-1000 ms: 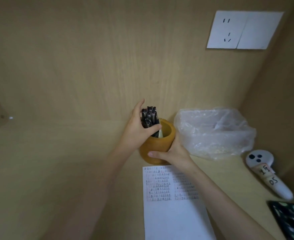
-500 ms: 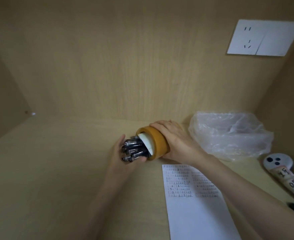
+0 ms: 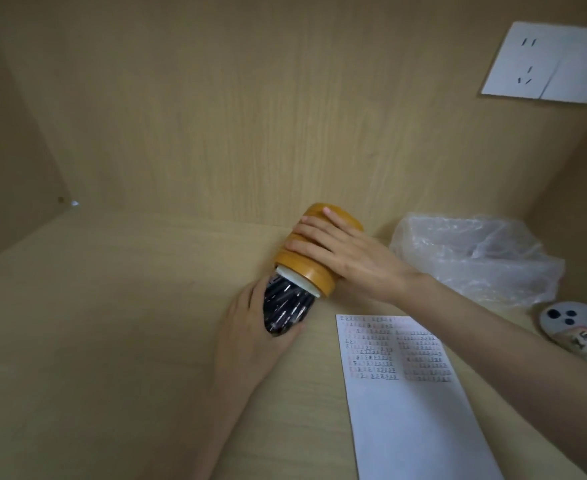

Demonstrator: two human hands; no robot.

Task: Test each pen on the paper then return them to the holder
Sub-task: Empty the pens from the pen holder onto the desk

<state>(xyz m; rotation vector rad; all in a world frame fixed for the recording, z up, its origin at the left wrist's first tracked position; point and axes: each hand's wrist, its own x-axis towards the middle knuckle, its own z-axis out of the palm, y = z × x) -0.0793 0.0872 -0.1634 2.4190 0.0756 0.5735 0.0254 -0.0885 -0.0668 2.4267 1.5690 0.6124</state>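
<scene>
Caught the holder (image 3: 306, 271) tipped well over, just off the top-left corner of the paper (image 3: 413, 410), base up and away, mouth down toward the near left. Could not tell whether it touched the worktop (image 3: 112, 323). Saw the right hand (image 3: 347, 258) laid over its orange side, reaching in above the paper's top edge, fingers curled round the barrel, holding it. Picked out a white lining (image 3: 297, 280) ringing the mouth. Spotted the pens (image 3: 287, 311), a dark bundle, poking partway out of that mouth, left of the paper's top edge. Found the left hand (image 3: 250, 337) cupped round the bundle's free ends, fingers and thumb curled about it, gripping the lot. Noted the paper lying flat on the worktop, long edges running toward the near side, rows of small marks crowding its top part in two columns, lower part blank. Made out a crumpled clear bag (image 3: 475, 258) beyond the paper's top-right corner. Glimpsed a white gadget (image 3: 570, 318) with three black dots, right of the paper, cut off by the frame edge. Clocked a white socket (image 3: 544, 64) on the back wall, high above the paper and to its right.
</scene>
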